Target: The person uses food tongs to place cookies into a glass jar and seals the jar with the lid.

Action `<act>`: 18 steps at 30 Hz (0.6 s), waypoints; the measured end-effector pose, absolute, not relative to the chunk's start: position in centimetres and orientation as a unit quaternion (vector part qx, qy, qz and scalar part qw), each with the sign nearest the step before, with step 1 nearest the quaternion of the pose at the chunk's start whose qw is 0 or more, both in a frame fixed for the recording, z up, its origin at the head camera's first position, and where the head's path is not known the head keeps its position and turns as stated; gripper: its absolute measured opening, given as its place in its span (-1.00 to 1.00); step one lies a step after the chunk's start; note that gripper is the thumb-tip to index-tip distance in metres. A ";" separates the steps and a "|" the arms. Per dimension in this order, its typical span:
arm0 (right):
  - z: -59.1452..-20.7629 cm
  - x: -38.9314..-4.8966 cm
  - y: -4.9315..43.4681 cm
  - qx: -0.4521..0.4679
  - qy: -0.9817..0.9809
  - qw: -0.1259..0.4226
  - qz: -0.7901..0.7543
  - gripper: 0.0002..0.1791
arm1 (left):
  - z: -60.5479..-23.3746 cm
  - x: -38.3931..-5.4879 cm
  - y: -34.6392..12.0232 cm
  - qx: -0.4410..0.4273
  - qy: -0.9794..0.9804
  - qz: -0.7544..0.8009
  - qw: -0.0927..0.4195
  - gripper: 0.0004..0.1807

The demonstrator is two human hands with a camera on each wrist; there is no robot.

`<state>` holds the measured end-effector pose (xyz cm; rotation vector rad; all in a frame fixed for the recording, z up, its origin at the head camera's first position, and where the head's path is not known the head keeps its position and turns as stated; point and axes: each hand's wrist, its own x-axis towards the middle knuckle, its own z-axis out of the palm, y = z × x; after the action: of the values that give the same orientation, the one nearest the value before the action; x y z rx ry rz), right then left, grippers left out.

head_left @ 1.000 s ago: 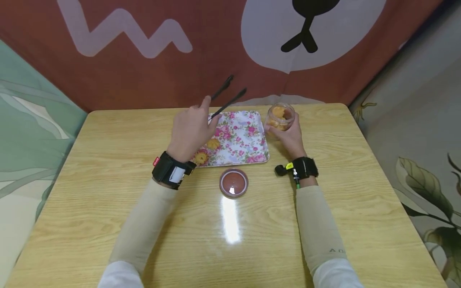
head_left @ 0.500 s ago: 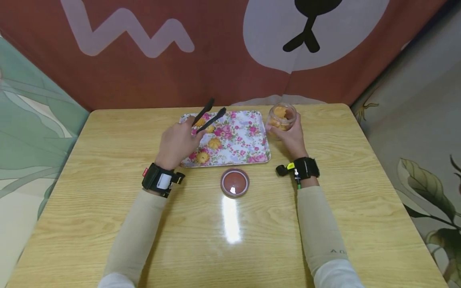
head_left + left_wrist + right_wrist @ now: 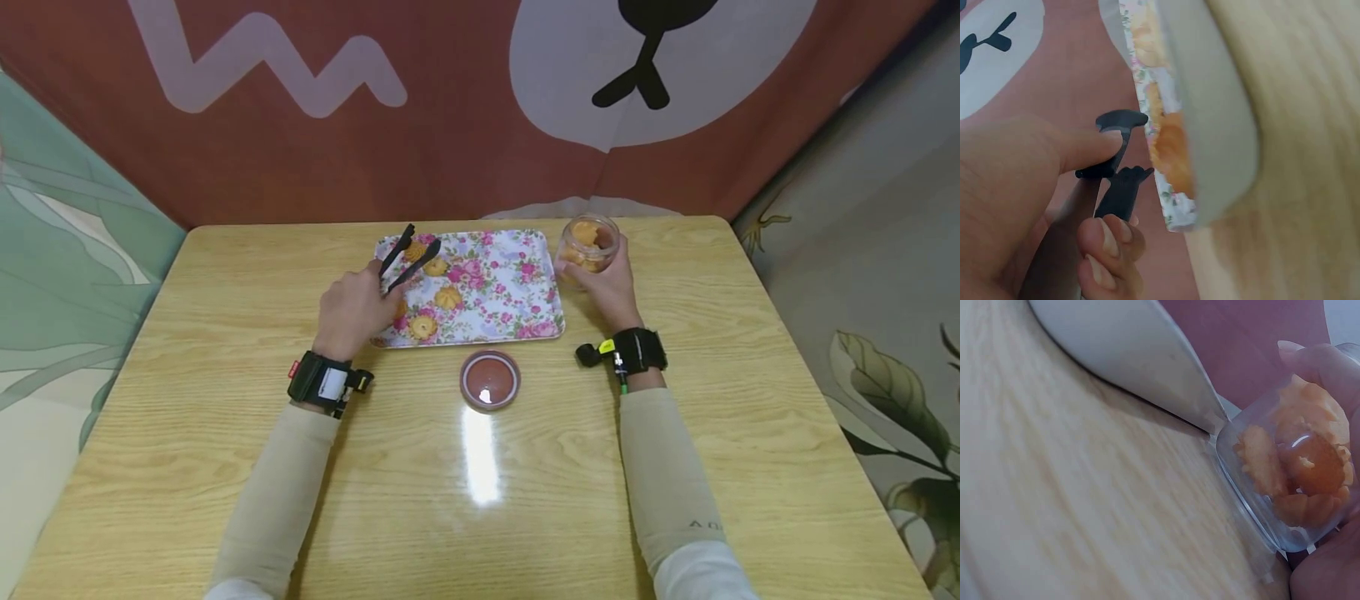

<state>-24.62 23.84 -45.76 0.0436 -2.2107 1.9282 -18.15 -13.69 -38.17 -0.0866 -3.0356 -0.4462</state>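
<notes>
My left hand holds black tongs above the left part of a floral tray. Their tips are apart, and no cookie shows between them. In the left wrist view, thumb and fingers grip the tongs from both sides. Several golden cookies lie on the tray's left side, one partly behind the left hand. At the tray's right edge, my right hand grips a clear, lidless jar standing upright. Cookies fill much of the jar in the right wrist view.
A round reddish-brown lid lies on the wooden table in front of the tray. Behind the table's far edge hangs a red-brown cloth with a printed animal face. Leaf-patterned cloths stand at both sides.
My left hand has moved left and toward me with the tongs, from beyond the tray's far edge to over its left side, uncovering more cookies. The right hand keeps hold of the jar.
</notes>
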 end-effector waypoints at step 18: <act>-43.8 -23.5 23.3 0.012 -0.740 0.094 0.666 -0.02 | -39.6 -18.2 -13.5 -0.003 -0.991 -0.126 0.049 -0.49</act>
<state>-23.54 23.31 -43.83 0.0364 -2.1957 1.9744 -18.23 -13.49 -39.57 -0.0084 -3.0185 -0.3843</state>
